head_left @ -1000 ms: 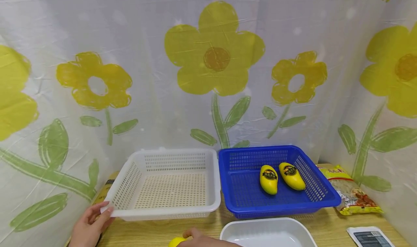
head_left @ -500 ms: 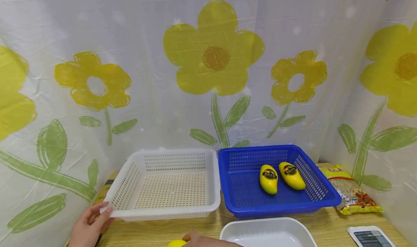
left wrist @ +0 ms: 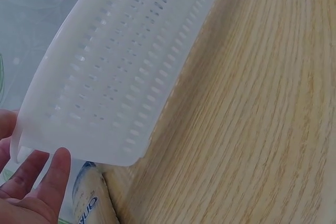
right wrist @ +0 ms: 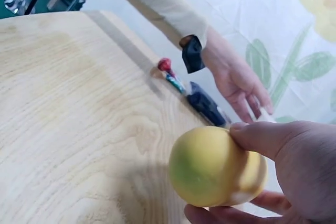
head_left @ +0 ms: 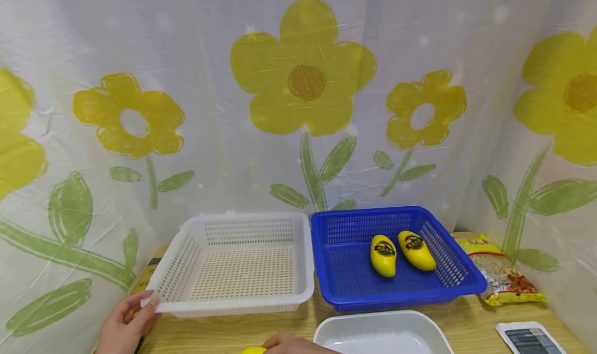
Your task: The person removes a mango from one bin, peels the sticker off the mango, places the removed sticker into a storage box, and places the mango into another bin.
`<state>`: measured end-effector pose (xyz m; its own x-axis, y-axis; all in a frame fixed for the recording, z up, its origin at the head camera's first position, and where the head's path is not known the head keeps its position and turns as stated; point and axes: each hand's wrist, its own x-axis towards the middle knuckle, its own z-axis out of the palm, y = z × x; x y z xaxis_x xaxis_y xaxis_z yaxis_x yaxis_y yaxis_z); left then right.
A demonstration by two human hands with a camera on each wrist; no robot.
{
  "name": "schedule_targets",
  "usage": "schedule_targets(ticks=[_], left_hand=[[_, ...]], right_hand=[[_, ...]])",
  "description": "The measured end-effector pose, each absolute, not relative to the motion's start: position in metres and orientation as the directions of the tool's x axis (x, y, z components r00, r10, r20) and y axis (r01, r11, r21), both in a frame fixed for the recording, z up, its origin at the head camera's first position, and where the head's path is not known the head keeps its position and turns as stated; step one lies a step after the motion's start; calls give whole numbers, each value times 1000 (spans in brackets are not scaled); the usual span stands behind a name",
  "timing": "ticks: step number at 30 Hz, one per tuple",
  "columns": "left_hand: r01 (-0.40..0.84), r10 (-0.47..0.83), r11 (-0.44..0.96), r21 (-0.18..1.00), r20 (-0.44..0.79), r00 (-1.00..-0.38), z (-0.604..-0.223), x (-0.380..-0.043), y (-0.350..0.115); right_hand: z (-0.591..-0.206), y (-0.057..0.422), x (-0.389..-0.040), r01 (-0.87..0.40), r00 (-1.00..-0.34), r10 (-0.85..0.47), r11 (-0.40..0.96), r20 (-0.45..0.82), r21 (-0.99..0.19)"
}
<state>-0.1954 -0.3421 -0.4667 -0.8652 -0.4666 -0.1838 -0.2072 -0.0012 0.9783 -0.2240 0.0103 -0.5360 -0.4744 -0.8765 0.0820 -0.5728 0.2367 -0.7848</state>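
Note:
My left hand [head_left: 123, 325] grips the front left corner of a white perforated basket [head_left: 242, 308]. In the left wrist view, the fingertips [left wrist: 59, 166] touch the end of its rim. My right hand [head_left: 294, 344], partly cut off by the head view's lower edge, holds a yellow mango [right wrist: 202, 166] with a greenish patch. The right wrist view has the thumb on one side of the fruit and fingers on the other, over the table. A blue basket [head_left: 401, 297] beside the white one contains two labelled mangoes [head_left: 383, 255]. No fruit shows in the white basket.
A white tray [head_left: 380, 320] stands in front of the blue basket. To the right lie a snack bag [head_left: 503, 279] and a flat packet [head_left: 531, 338]. Packages [right wrist: 205, 106] line the table's left side. A flowered curtain [head_left: 210, 110] encloses the back.
The mango in my right hand sits slightly lower in the head view, with less of it showing. My left hand keeps its hold on the white basket. The view has shifted a little.

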Motion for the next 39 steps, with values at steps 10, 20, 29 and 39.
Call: schedule_targets(ticks=[10,20,29,39], left_hand=[[-180,-472,-45,983,-179,-863,-470,-194,-342],[-178,-465,-45,983,-178,-867,-470,-195,-343],[-261,-356,181,948,-184,-916,-463,-197,-353],[-270,-321,314,910,-165,-932,-459,-196,-355]], right_hand=[[-428,49,-176,-443,-551,-830,200,90,-874],[-392,64,-181,-273,-724,-682,152,99,-950],[-381,63,-215,-209,-852,-516,188,85,-960],[-384,35,-263,-225,-842,-537,274,45,-935]])
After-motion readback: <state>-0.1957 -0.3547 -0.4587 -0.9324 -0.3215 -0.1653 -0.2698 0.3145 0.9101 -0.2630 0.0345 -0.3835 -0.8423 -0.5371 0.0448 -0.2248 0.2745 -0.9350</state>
